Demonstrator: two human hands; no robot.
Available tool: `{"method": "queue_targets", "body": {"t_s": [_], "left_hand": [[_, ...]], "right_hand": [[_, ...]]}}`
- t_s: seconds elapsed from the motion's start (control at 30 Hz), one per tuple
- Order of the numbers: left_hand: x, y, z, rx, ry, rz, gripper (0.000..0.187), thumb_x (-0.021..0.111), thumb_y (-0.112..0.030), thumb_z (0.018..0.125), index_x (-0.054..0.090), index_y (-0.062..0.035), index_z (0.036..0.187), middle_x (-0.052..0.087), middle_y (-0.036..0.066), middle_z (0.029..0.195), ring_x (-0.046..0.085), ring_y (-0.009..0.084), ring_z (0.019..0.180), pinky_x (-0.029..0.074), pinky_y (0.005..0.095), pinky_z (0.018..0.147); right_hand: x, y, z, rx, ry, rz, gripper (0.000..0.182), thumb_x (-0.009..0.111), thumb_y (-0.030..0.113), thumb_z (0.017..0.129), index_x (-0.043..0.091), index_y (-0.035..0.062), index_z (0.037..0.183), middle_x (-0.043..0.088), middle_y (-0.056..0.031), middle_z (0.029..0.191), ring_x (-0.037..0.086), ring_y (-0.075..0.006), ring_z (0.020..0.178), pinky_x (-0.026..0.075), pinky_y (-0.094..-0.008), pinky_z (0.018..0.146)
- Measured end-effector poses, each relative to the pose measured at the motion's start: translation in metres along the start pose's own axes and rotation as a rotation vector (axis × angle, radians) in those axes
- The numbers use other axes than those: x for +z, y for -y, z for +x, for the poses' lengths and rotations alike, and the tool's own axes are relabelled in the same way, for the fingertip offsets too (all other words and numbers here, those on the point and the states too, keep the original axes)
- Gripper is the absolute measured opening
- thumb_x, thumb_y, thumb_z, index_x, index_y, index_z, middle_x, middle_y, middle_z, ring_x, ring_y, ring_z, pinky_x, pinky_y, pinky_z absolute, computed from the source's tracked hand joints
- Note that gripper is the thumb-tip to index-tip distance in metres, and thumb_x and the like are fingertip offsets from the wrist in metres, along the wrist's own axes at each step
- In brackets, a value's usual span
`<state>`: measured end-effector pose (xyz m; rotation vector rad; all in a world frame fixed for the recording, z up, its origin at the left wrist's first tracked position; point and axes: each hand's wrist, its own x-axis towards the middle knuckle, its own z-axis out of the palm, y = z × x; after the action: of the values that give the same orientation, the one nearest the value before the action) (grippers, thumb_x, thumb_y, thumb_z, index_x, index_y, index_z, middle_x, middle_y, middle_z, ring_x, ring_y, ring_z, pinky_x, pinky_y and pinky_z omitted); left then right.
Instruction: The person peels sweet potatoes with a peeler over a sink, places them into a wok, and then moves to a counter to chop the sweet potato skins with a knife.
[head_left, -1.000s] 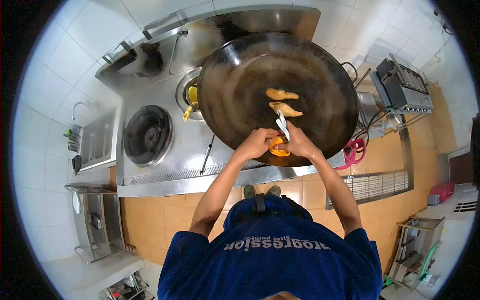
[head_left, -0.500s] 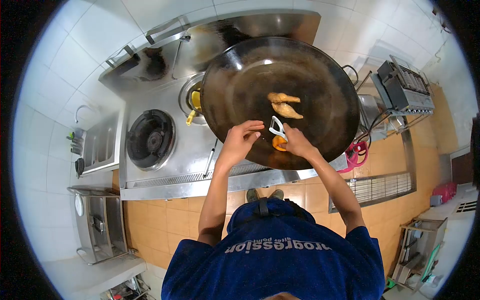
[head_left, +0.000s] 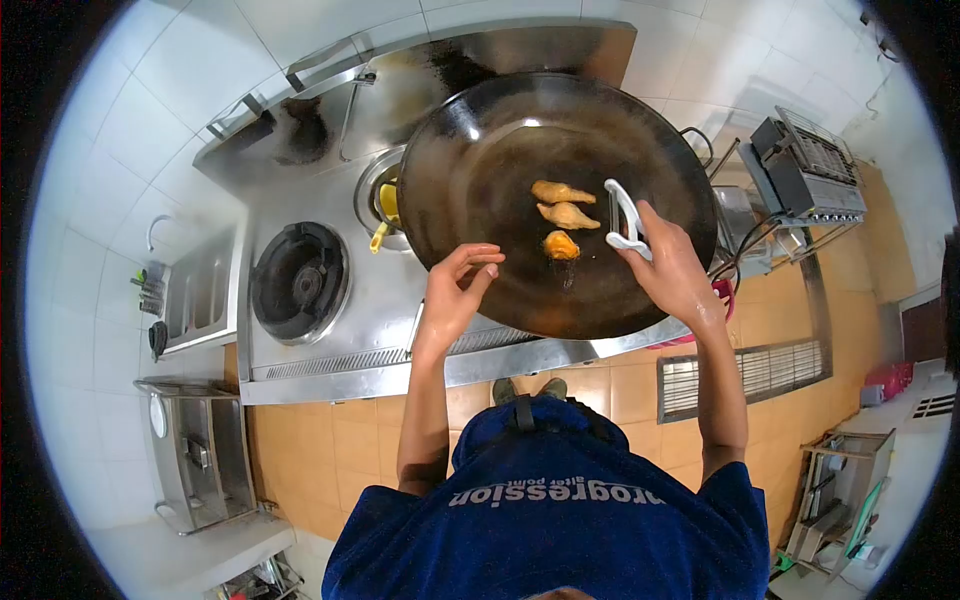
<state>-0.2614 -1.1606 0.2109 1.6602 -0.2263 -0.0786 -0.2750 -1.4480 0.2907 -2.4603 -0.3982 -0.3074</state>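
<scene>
In the head view a large dark wok (head_left: 480, 225) fills the area before me. In it lie two tan, tapered pieces of food (head_left: 567, 215), one above the other, and a bright orange piece (head_left: 561, 245) just below them. My right hand (head_left: 672, 262), over the wok's right side, is closed on a white Y-shaped peeler (head_left: 629, 215) whose head points up and left. Over the near left rim hovers my left hand (head_left: 460, 295), empty, with its fingers bent and apart. It stays clear of the food.
Left of the wok sits a pot (head_left: 375, 190) with a yellow-handled tool (head_left: 379, 236) in it. A black burner (head_left: 300, 282) and a sink (head_left: 197, 288) are further left on the steel counter. A rack with a grill-like appliance (head_left: 812, 170) stands at the right.
My right hand has moved right with the peeler, away from the orange piece, which now lies uncovered in the wok. My left hand has shifted slightly left.
</scene>
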Motion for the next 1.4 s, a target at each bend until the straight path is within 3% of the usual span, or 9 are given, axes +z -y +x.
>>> {"method": "queue_targets", "body": {"t_s": [0.2, 0.47, 0.7, 1.03, 1.1, 1.23, 1.27, 1.3, 1.4], "left_hand": [[0.011, 0.005, 0.0, -0.017, 0.072, -0.05, 0.024, 0.062, -0.004, 0.091, 0.061, 0.0017, 0.114, 0.069, 0.009, 0.104, 0.063, 0.0137, 0.094, 0.049, 0.0262, 0.084], [0.0, 0.005, -0.006, -0.032, 0.071, -0.045, 0.024, 0.062, -0.004, 0.092, 0.06, 0.003, 0.115, 0.067, 0.01, 0.106, 0.063, 0.0138, 0.095, 0.05, 0.0266, 0.084], [0.0, 0.013, -0.009, -0.01, 0.048, -0.1, 0.02, 0.062, -0.007, 0.092, 0.063, 0.0017, 0.11, 0.068, 0.007, 0.096, 0.063, 0.0107, 0.086, 0.05, 0.0238, 0.075], [-0.001, 0.012, -0.015, -0.074, 0.017, 0.032, 0.017, 0.067, -0.014, 0.09, 0.067, 0.0022, 0.088, 0.063, 0.004, 0.064, 0.058, 0.0058, 0.062, 0.043, 0.0235, 0.057], [0.002, 0.013, -0.014, -0.098, 0.059, 0.226, 0.022, 0.065, -0.019, 0.092, 0.066, 0.0017, 0.084, 0.061, 0.008, 0.063, 0.054, 0.0081, 0.057, 0.041, 0.0259, 0.054], [0.013, 0.014, -0.015, 0.035, 0.072, 0.261, 0.027, 0.059, -0.021, 0.096, 0.064, 0.0013, 0.081, 0.058, 0.011, 0.06, 0.05, 0.0116, 0.052, 0.039, 0.0291, 0.052], [0.017, 0.01, -0.015, 0.038, 0.06, 0.216, 0.029, 0.053, -0.02, 0.098, 0.062, 0.0018, 0.081, 0.051, 0.006, 0.058, 0.045, 0.0095, 0.054, 0.036, 0.0276, 0.052], [0.02, 0.004, -0.012, 0.047, 0.05, 0.171, 0.031, 0.048, -0.019, 0.101, 0.061, 0.0022, 0.082, 0.044, 0.001, 0.056, 0.04, 0.0073, 0.055, 0.034, 0.026, 0.052], [0.028, 0.004, -0.014, -0.012, 0.08, 0.042, 0.019, 0.044, -0.01, 0.1, 0.059, -0.0002, 0.105, 0.05, 0.004, 0.067, 0.045, 0.0108, 0.056, 0.039, 0.0266, 0.055]], "right_hand": [[0.017, -0.018, -0.014, 0.194, 0.226, -0.065, 0.041, 0.063, 0.04, 0.09, 0.045, 0.0073, 0.109, 0.066, -0.0191, 0.08, 0.064, -0.044, 0.076, 0.049, -0.0516, 0.066], [0.046, -0.064, -0.026, 0.199, 0.338, -0.117, 0.042, 0.058, 0.036, 0.09, 0.041, 0.01, 0.118, 0.065, -0.0224, 0.083, 0.064, -0.0439, 0.082, 0.048, -0.0531, 0.073], [0.042, -0.025, -0.015, 0.224, 0.38, -0.105, 0.034, 0.056, 0.036, 0.093, 0.05, 0.0119, 0.116, 0.066, -0.0227, 0.082, 0.064, -0.0423, 0.081, 0.048, -0.0531, 0.072], [0.06, 0.011, -0.039, 0.252, 0.225, -0.141, 0.032, 0.054, 0.033, 0.095, 0.061, 0.0063, 0.112, 0.065, -0.0223, 0.073, 0.064, -0.0435, 0.071, 0.05, -0.0525, 0.068], [0.071, 0.014, -0.041, 0.21, -0.079, -0.008, 0.035, 0.053, 0.032, 0.096, 0.061, 0.0043, 0.115, 0.065, -0.0238, 0.075, 0.064, -0.0432, 0.076, 0.05, -0.0502, 0.071], [0.069, 0.033, -0.042, 0.472, 0.065, 0.237, 0.039, 0.051, 0.032, 0.098, 0.059, 0.0008, 0.12, 0.062, -0.0222, 0.072, 0.061, -0.0378, 0.064, 0.047, -0.0424, 0.063], [0.078, 0.026, -0.047, 0.399, 0.059, 0.252, 0.04, 0.046, 0.031, 0.102, 0.057, -0.0011, 0.123, 0.059, -0.0146, 0.067, 0.055, -0.0256, 0.054, 0.045, -0.0351, 0.056], [0.082, 0.03, -0.048, 0.407, 0.054, 0.249, 0.04, 0.046, 0.031, 0.102, 0.057, -0.0011, 0.123, 0.059, -0.0146, 0.067, 0.055, -0.0256, 0.054, 0.045, -0.0351, 0.056], [0.104, 0.048, -0.049, 0.46, -0.144, 0.891, 0.045, 0.034, 0.033, 0.106, 0.052, -0.003, 0.127, 0.054, -0.0012, 0.074, 0.052, -0.0078, 0.062, 0.041, -0.0225, 0.051]]}}
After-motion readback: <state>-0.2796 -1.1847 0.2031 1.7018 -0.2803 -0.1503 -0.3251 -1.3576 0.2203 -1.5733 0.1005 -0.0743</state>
